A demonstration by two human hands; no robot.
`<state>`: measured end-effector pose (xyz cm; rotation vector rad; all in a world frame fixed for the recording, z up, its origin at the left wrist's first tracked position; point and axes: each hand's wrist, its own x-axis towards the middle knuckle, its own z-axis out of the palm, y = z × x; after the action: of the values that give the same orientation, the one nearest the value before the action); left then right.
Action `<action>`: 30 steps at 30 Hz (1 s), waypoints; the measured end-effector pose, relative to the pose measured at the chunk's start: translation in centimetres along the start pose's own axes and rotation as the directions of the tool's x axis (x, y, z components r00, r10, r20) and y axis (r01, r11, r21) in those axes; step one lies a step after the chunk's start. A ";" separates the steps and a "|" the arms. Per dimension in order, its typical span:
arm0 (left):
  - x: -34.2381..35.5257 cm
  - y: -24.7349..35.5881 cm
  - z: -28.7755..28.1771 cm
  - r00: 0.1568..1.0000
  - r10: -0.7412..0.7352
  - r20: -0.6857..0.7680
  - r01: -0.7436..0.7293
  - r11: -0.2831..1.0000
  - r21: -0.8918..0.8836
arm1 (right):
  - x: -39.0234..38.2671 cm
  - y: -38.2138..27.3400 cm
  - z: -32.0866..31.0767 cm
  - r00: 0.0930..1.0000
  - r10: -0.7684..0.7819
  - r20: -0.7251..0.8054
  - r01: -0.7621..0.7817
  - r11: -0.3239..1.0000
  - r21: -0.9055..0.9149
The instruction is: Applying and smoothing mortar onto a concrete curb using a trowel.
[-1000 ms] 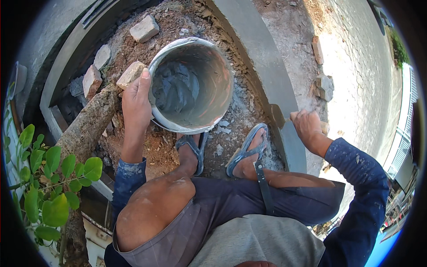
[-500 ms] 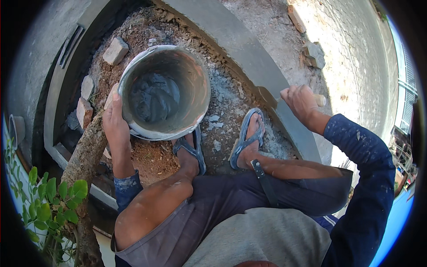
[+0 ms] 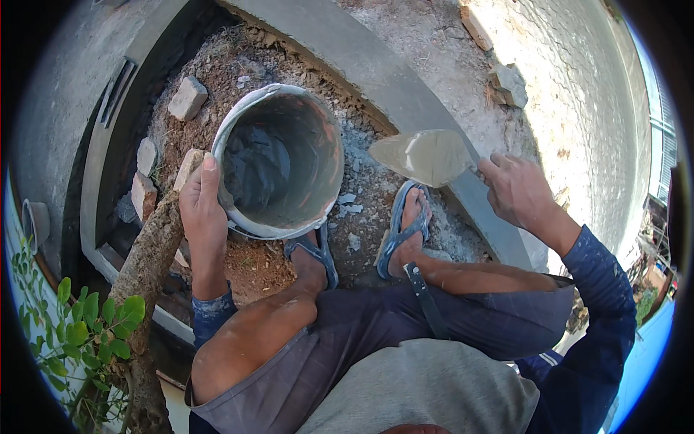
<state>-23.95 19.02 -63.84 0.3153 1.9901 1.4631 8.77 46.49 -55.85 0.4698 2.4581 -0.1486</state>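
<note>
My left hand point(image 3: 204, 199) grips the left rim of a white bucket point(image 3: 314, 166), thumb on top, with wet grey mortar point(image 3: 256, 163) inside. The bucket hangs over the rubble, between my knees and the curved concrete edge. My right hand point(image 3: 522, 195) is closed on the handle of a trowel, whose flat pointed blade point(image 3: 423, 158) has a thin grey coating and is held just right of the bucket, above my right sandal point(image 3: 397, 239) and beside the curved concrete edge point(image 3: 394, 87).
A tree trunk point(image 3: 152, 253) and leafy branch point(image 3: 87, 333) are at the lower left. Stone pieces point(image 3: 188, 98) lie on the soil, more point(image 3: 508, 85) on the sunlit ground at right. An inner concrete kerb point(image 3: 101, 181) curves at left, with a small container point(image 3: 36, 224) beyond.
The trowel has come up from the concrete edge and turned, its blade now pointing left toward the bucket. My right hand moved right and slightly down since half a second ago.
</note>
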 end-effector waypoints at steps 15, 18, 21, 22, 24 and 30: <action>0.9 -1.4 -0.7 1.000 0.000 0.002 -0.001 0.986 0.169 | 2.1 4.7 7.5 0.989 0.127 -0.082 -0.096 0.947 0.306; 0.8 -2.1 -1.5 0.999 0.008 -0.051 -0.001 0.993 0.120 | 3.4 8.7 9.8 0.989 0.143 -0.024 -0.137 0.975 0.175; 0.8 -2.9 -2.5 0.998 0.026 -0.064 -0.018 0.992 0.127 | 6.1 10.5 11.4 0.998 0.035 -0.044 -0.032 0.998 0.059; 0.8 -3.5 -2.9 0.997 0.001 -0.072 0.009 0.991 0.135 | 7.1 11.0 11.5 0.999 -0.021 -0.046 0.022 1.000 0.000; 0.4 -3.7 -3.3 0.994 -0.028 -0.103 0.043 0.988 0.149 | 10.3 10.7 11.1 0.994 -0.084 -0.068 0.082 0.996 -0.032; -0.1 -3.5 -2.8 0.988 -0.032 -0.153 0.055 0.987 0.150 | 16.5 11.6 9.2 0.983 -0.060 -0.173 0.055 0.998 -0.035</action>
<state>-25.00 15.58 -66.54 0.2305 2.2227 1.3434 5.92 60.24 -73.06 0.4147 2.6426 -0.0974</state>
